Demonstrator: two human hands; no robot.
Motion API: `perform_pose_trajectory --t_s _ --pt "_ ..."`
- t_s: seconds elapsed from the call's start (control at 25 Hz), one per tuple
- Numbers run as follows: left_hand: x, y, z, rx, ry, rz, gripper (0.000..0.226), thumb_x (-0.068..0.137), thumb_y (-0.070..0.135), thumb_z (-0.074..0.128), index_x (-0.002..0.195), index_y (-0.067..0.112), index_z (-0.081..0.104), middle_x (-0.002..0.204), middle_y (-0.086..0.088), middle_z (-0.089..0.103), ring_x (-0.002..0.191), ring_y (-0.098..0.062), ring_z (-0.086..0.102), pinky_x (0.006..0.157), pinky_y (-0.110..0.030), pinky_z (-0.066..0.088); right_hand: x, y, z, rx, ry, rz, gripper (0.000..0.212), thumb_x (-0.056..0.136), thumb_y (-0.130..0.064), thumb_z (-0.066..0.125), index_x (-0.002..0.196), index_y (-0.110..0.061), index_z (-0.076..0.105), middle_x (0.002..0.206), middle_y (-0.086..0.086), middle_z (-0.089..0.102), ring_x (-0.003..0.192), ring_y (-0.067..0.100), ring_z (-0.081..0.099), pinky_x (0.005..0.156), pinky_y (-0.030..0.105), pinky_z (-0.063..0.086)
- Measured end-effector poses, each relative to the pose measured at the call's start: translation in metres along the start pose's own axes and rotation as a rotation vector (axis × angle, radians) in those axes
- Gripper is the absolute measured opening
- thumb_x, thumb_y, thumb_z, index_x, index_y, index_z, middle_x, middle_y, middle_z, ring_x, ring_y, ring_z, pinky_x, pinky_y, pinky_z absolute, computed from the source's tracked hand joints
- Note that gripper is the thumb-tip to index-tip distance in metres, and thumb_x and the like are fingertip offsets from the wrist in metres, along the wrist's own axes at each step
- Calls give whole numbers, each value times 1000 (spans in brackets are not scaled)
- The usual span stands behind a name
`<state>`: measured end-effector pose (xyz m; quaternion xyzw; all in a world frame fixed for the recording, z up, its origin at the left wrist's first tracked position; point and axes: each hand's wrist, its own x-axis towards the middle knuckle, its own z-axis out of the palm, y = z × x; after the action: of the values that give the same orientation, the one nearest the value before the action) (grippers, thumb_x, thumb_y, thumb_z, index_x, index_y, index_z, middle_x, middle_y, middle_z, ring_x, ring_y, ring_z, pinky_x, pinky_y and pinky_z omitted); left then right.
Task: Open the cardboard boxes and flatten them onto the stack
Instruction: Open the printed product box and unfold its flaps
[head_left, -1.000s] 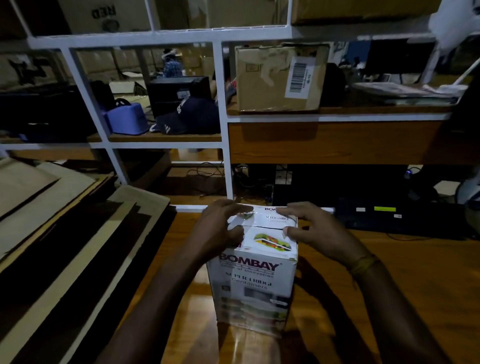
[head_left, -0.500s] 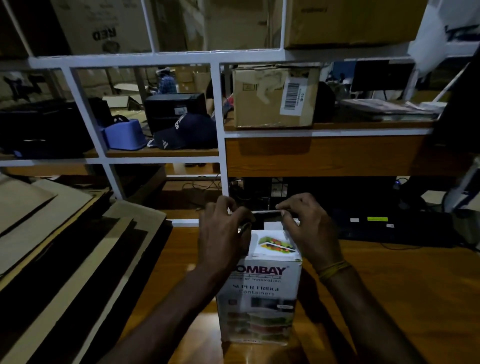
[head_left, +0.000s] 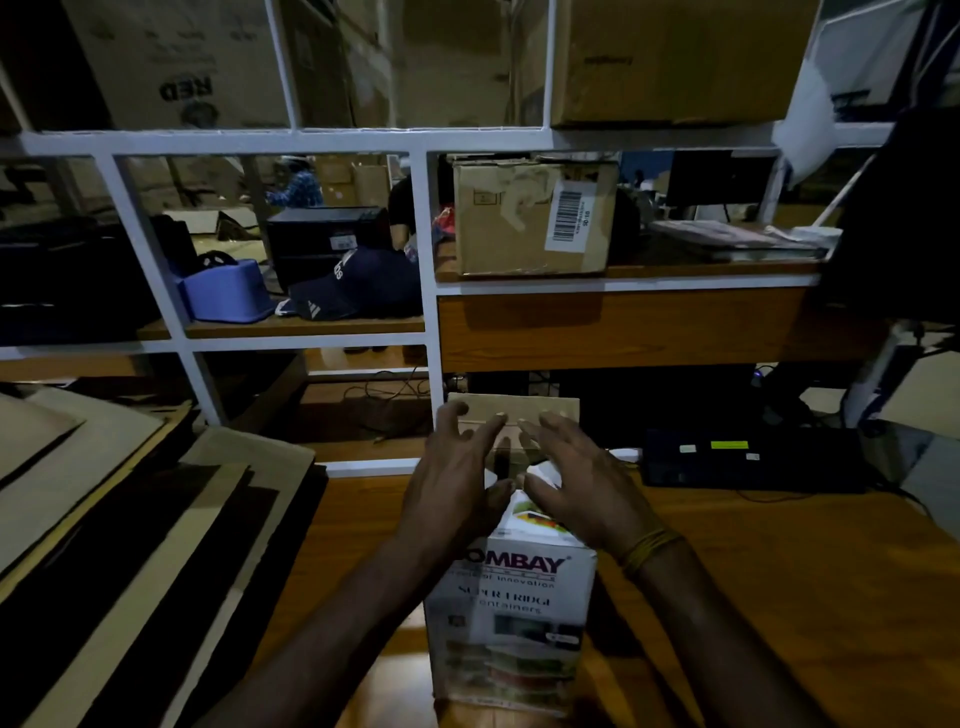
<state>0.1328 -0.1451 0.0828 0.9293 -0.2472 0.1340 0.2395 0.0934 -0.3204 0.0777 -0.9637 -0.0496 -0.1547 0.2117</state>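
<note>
The box (head_left: 511, 618) stands upright on the table (head_left: 779, 597). Its top flap (head_left: 514, 408) is up. Both hands, left (head_left: 452, 483) and right (head_left: 582, 483), are over the box top with fingers spread, gripping nothing. Flat cardboard (head_left: 104, 519) lies left of the box.

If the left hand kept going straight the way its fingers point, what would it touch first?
Most likely the raised brown flap of the white box: the left hand points forward with its fingertips already at or just short of that flap. Depth is hard to judge here.
</note>
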Motion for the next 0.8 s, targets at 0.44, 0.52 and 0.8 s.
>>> perform_pose_trajectory --t_s 0.44,0.52,0.8 --pt "18 -28 -15 -54 -404 -2 63 86 62 60 143 40 42 144 -6 44 127 -24 46 98 -34 43 2 3 5 45 -86 72 42 98 -37 51 140 -31 47 125 2 47 120 20 44 90 28 35" --pt "13 -29 -16 -68 -394 -11 67 85 63 61 145 40 39 150 -5 36 133 -24 41 104 -38 43 -2 1 1 40 -77 73 48 98 -45 51 144 -34 43 130 1 42 124 19 42 94 29 37" --pt "2 -28 -51 -11 -486 107 69 81 48 74 143 36 45 139 0 49 123 -21 49 98 -40 48 -30 -16 -32 -79 -298 39 91 74 -65 72 151 -38 32 134 -9 40 124 12 37 97 30 39"
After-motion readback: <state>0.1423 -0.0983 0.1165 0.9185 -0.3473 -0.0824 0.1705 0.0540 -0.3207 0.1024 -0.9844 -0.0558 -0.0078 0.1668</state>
